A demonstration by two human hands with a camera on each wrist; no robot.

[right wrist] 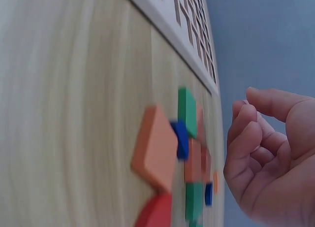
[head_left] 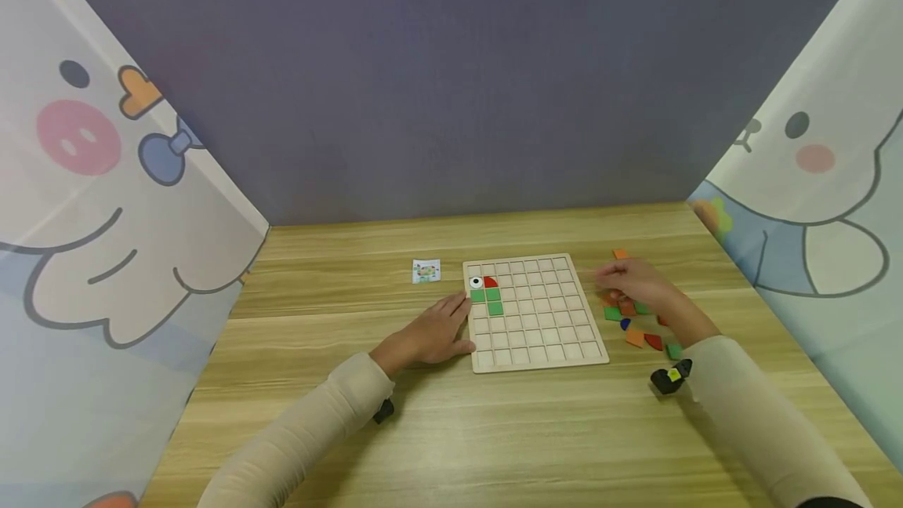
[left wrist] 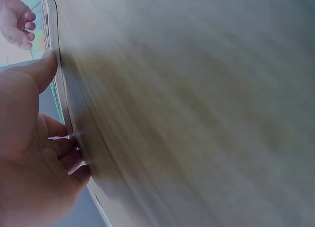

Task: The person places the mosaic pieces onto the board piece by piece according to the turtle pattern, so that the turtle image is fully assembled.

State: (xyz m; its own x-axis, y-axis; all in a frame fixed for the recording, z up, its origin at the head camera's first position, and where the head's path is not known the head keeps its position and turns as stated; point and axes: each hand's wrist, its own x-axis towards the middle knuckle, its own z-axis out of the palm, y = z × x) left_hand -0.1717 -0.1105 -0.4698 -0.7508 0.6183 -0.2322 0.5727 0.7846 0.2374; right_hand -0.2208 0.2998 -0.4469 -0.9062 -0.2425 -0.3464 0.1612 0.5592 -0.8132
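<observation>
A light wooden grid board (head_left: 536, 312) lies on the table. At its upper left, a white eye tile (head_left: 476, 283), a red quarter-round tile (head_left: 490, 282) and green square tiles (head_left: 495, 309) sit in the cells. My left hand (head_left: 437, 332) rests at the board's left edge, thumb and fingertips touching the rim. My right hand (head_left: 638, 284) hovers over loose pieces right of the board, blurred in the head view. In the right wrist view its fingers curl loosely toward the thumb, and no piece shows between them. Below it lie orange (right wrist: 155, 150), green (right wrist: 187, 111), blue and red pieces.
A small printed picture card (head_left: 426, 271) lies left of the board's top corner. Grey and cartoon-printed panels (head_left: 811, 139) enclose the table (head_left: 494, 437) at the back and sides. Each wrist carries a small black device (head_left: 670, 377).
</observation>
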